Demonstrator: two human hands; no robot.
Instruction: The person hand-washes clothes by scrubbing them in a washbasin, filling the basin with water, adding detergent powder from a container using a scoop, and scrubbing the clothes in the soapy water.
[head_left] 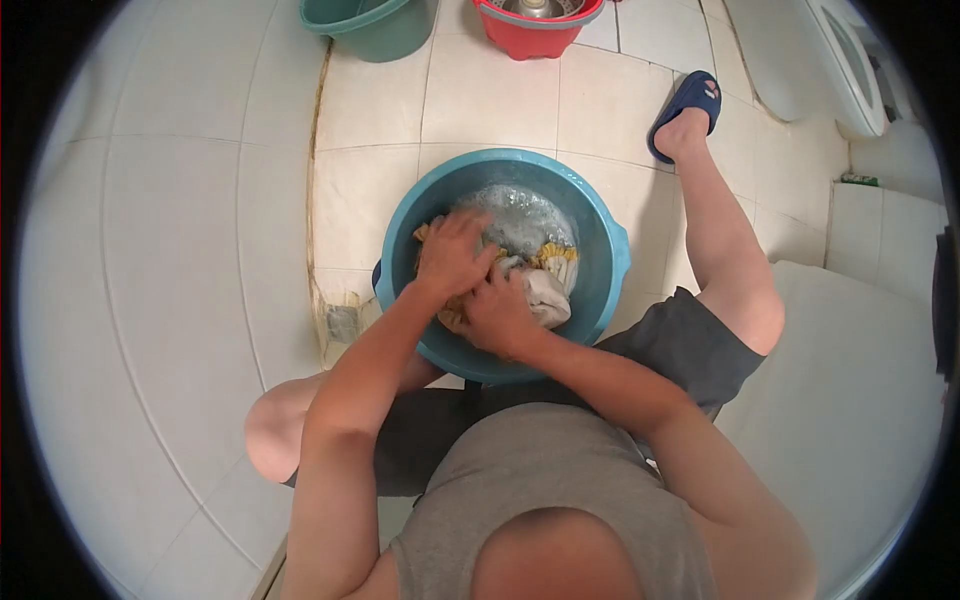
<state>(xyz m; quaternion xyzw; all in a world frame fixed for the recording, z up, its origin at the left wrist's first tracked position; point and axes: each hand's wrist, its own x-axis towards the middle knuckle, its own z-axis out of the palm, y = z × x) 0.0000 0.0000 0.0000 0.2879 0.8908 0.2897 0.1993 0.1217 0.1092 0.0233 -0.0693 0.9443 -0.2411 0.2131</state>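
A round blue plastic basin (604, 215) stands on the floor between my legs, with foamy water (520, 215) in its far part. Wet white cloth (546, 298) lies bunched in it, and a gathered yellow edge (556, 255) shows at the right. My left hand (455, 252) is closed over the cloth on the left side, its fingertips slightly blurred. Just nearer and to the right, my right hand (500, 312) grips the same bundle with bent fingers. The two hands nearly touch. Much of the cloth is hidden under them.
Beyond the basin stand a green tub (380, 35) and a red bucket (530, 35) with a metal piece inside. A white tiled wall (180, 250) rises at the left. My right foot in a dark blue slipper (692, 105) rests on the tiled floor (490, 95).
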